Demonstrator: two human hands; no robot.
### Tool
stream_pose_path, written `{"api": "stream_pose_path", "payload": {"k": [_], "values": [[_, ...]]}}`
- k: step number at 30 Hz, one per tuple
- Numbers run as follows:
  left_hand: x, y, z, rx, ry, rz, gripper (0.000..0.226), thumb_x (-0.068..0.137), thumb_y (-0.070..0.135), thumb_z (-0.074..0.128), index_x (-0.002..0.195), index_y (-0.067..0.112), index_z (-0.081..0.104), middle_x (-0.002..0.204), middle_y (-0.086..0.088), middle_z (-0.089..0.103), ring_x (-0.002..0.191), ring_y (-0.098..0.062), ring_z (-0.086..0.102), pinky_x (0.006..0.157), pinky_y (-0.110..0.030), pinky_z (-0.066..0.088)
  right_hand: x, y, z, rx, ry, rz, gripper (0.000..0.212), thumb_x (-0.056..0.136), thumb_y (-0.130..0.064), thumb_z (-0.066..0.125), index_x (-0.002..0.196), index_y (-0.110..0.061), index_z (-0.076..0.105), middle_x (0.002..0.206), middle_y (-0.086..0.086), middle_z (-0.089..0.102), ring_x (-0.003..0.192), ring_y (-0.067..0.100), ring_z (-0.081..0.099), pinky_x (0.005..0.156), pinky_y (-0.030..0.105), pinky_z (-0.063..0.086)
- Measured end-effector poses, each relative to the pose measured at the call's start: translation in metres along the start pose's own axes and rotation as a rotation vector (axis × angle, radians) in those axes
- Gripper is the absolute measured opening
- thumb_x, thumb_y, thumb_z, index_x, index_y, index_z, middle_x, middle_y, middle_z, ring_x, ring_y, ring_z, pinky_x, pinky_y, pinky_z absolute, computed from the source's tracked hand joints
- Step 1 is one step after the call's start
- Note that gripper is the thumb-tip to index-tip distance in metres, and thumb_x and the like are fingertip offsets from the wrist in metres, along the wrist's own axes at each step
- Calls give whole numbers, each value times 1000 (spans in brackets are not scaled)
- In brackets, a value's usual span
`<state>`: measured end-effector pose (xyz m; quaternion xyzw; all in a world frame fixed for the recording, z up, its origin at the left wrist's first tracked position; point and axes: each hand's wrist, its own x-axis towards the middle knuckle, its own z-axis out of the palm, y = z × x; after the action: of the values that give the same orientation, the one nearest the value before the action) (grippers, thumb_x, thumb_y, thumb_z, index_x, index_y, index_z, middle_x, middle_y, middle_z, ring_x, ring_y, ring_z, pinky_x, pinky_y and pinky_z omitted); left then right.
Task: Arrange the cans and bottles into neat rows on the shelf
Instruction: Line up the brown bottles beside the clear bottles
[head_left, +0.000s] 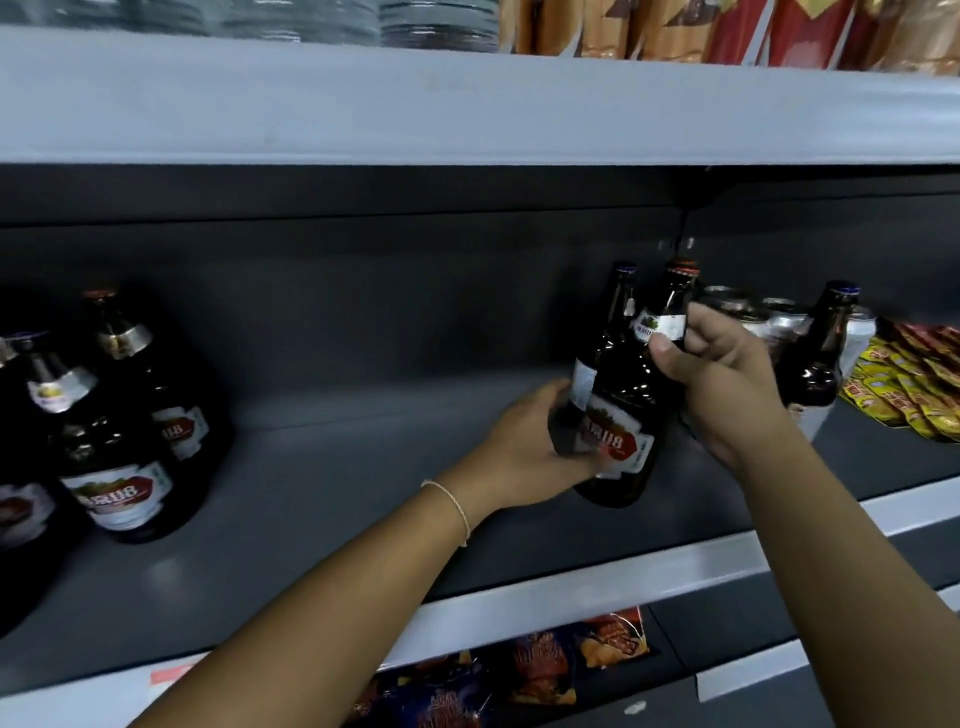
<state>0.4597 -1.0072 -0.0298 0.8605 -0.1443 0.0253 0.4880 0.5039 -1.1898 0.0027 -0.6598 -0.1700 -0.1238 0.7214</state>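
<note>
Both hands grip one dark glass bottle (618, 415) mid-shelf: left hand (540, 441) w/ fingers curled round the lower body at the red-and-white label, right hand (727, 379) pinching the neck by its small label. Going left to right: a group of similar dark bottles (130, 415) stands at far left of the grey shelf (337, 467), w/ bare shelf between them and the held bottle. Held bottle tilts slightly, base at or just above the shelf; can't tell if it touches. A second bottle (613, 312) stands just behind it. Right of the hands: silver cans (769, 317) packed together, another dark bottle (821, 358) in front of them, then yellow snack packets (904, 389) at far right. Handling, as a judgement: glass is probably heavy, rigid, smooth and breakable, so body-plus-neck hold suits it; set down gently, avoid knocking neighbours.
</note>
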Motion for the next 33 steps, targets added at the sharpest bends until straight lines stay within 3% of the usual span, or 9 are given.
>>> {"api": "stream_pose_path", "payload": {"k": [1, 3, 5, 13, 18, 22, 28, 33], "values": [[-4, -3, -5, -14, -19, -4, 51, 78, 19, 80, 116, 38, 51, 100, 34, 53, 91, 22, 51, 84, 2, 38, -3, -1, 10, 26, -37, 15, 29, 94, 7, 53, 122, 3, 59, 105, 12, 71, 95, 20, 69, 83, 30, 57], [-13, -10, -15, -30, -21, -19, 48, 73, 22, 84, 107, 39, 55, 109, 17, 66, 102, 5, 61, 94, -22, 50, -8, -3, 33, 54, -100, 37, 30, 95, 7, 51, 124, 2, 58, 107, 12, 71, 94, 16, 68, 81, 26, 56], [-25, -20, -28, -6, 6, -50, 48, 70, 26, 86, 100, 43, 53, 108, 13, 68, 102, -2, 64, 94, -29, 53, -15, -4, 58, 72, -171, 55, 30, 95, 8, 50, 123, 1, 58, 109, 13, 70, 94, 18, 68, 82, 27, 57], [-89, -58, -83, -148, 284, -152, 59, 60, 27, 92, 105, 39, 56, 103, 15, 70, 93, 2, 66, 85, -20, 54, -34, -13, 155, 97, -320, 84, 24, 95, 7, 52, 116, 0, 58, 115, 20, 69, 103, 29, 68, 89, 39, 57], [-131, -71, -111, -156, 442, -152, 64, 60, 23, 92, 111, 35, 55, 103, 15, 70, 91, 4, 65, 75, -9, 49, -48, -21, 207, -4, -428, 27, 23, 94, -4, 60, 115, -14, 61, 113, 6, 71, 104, 16, 69, 84, 27, 56], [-164, -80, -134, -133, 531, -151, 64, 61, 23, 91, 112, 35, 54, 102, 16, 69, 89, 8, 64, 73, -5, 48, -65, -26, 246, -206, -476, -10, 35, 85, -16, 75, 113, -29, 60, 107, -6, 70, 95, 2, 69, 72, 15, 53], [-206, -100, -167, -133, 620, -168, 59, 62, 18, 91, 99, 40, 51, 96, 14, 70, 85, 7, 65, 73, -7, 49, -97, -24, 306, -147, -442, -63, 37, 83, -12, 77, 116, -21, 64, 100, -1, 71, 87, 6, 69, 72, 17, 54], [-233, -115, -189, -124, 659, -187, 71, 61, 24, 92, 121, 30, 54, 100, 17, 68, 89, 9, 63, 80, -9, 50, -119, -24, 344, -31, -412, -57, 35, 82, -4, 76, 106, -27, 66, 100, -2, 75, 94, 9, 71, 80, 22, 55]]}}
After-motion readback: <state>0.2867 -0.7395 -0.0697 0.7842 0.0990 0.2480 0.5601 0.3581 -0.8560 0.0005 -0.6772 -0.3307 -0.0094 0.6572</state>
